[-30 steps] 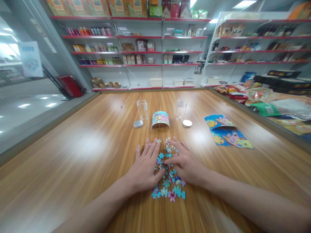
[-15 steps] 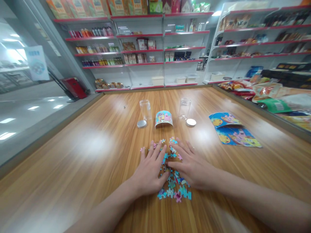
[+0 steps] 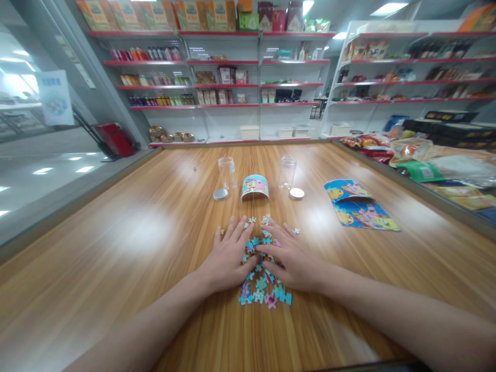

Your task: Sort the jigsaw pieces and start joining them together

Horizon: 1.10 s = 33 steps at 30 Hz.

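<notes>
Lying flat with fingers spread and gripping nothing, the left hand (image 3: 228,257) and right hand (image 3: 289,258) pressed palms-down on either side of the puzzle pieces (image 3: 263,289), seemingly to corral the loose pile on the tabletop (image 3: 116,248), both forearms stretched forward, thumbs nearly meeting.

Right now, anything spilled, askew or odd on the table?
Puzzle pieces lie loose in a heap under the flat left hand and right hand. Both jars stand open, lids off beside them.
</notes>
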{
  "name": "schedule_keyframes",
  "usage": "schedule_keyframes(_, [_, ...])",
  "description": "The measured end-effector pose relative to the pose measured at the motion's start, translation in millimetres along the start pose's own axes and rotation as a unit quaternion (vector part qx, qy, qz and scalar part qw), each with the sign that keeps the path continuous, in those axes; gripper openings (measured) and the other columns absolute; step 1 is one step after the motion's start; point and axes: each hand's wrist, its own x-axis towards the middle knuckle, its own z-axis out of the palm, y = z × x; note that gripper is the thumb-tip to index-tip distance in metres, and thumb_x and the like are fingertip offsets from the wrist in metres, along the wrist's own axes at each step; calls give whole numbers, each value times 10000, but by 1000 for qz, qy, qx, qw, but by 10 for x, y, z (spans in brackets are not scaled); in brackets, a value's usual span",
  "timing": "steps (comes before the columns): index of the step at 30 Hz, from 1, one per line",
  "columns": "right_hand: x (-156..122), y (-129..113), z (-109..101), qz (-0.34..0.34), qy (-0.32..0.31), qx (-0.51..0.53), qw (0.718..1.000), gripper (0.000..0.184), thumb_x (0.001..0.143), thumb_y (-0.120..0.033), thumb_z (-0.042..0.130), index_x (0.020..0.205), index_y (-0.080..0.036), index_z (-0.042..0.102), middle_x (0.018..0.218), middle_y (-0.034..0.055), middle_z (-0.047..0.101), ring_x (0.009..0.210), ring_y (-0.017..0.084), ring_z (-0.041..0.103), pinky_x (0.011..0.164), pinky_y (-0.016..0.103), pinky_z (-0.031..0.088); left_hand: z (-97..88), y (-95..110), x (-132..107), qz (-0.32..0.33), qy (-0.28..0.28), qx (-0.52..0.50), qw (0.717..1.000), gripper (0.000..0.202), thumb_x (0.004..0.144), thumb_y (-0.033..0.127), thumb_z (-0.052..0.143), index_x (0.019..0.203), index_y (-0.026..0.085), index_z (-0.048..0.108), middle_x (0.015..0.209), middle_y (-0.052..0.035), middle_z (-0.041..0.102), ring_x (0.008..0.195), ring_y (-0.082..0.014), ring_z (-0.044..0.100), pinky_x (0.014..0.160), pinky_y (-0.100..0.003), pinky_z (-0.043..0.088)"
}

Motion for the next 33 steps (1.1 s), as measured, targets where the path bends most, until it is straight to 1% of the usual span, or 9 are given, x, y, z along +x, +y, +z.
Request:
schedule_keyframes(3, [-4,8,46,0,25,17,1000,280,910,-248,634,1176,-278,714,1536,102,418,1473,338,331,1162,656,277,2,-17,8,3,2,-2,1000,715,999,586,369,1601,245,191,1688,-85,37,1551,-381,-9,1197,-691,122])
schedule_keyframes(7, [-6,80,36,18,47,16,999,238,906,-259,651,1123,-287,743,1529,97,424,1484,341,307,1150,648,304,-30,-16,2,8,-9,-2,1000,690,1007,559,375,1599,247,208,1687,-80,32,1552,-375,-18,1199,-688,125])
schedule_keyframes(10, [-2,111,22,27,54,13,998,257,908,-258,648,1148,-274,737,1509,109,445,1479,331,318,1156,626,316,-42,-5,-1,8,-17,3,1000,677,1015,566,350,1599,251,213,1687,-62,17,1550,-375,-34,1202,-686,125])
schedule_keyframes(14, [-3,90,39,32,42,14,998,283,930,-235,610,1187,-276,722,1515,108,446,1473,313,336,1155,607,330,-34,-5,3,23,-34,16,999,669,1029,597,254,1605,262,195,1684,-37,16,1551,-377,-9,1190,-710,113])
schedule_keyframes(18, [-17,74,83,45,44,37,997,270,941,-242,600,1170,-298,731,1508,100,449,1451,300,372,1151,587,347,-32,-16,6,36,-51,18,998,691,1028,618,199,1610,247,172,1681,-48,54,1550,-380,8,1182,-724,105])
schedule_keyframes(22, [-27,94,108,46,51,48,996,281,923,-258,627,1185,-291,726,1511,111,440,1435,304,395,1150,586,350,-47,-2,7,23,-51,6,998,680,1030,613,185,1608,255,180,1680,-42,61,1551,-374,18,1190,-713,99])
schedule_keyframes(25, [-28,115,102,55,58,50,996,233,904,-249,645,1114,-265,746,1469,114,477,1419,308,414,1154,589,343,-65,15,10,12,-47,4,999,643,1040,562,218,1605,256,202,1680,-27,56,1549,-382,24,1184,-724,113])
schedule_keyframes(29, [-31,148,100,67,74,54,994,240,872,-196,650,1077,-267,752,1424,114,506,1401,315,429,1133,609,359,-89,13,5,15,-47,2,999,615,1020,397,338,1603,250,210,1682,-38,56,1546,-394,25,1179,-733,116])
schedule_keyframes(33, [-27,184,121,58,90,60,992,241,859,-188,650,1068,-251,753,1375,113,531,1360,291,466,1125,547,396,-101,20,-10,21,-20,-20,999,635,996,364,413,1596,257,237,1682,-70,101,1542,-408,56,1170,-745,129])
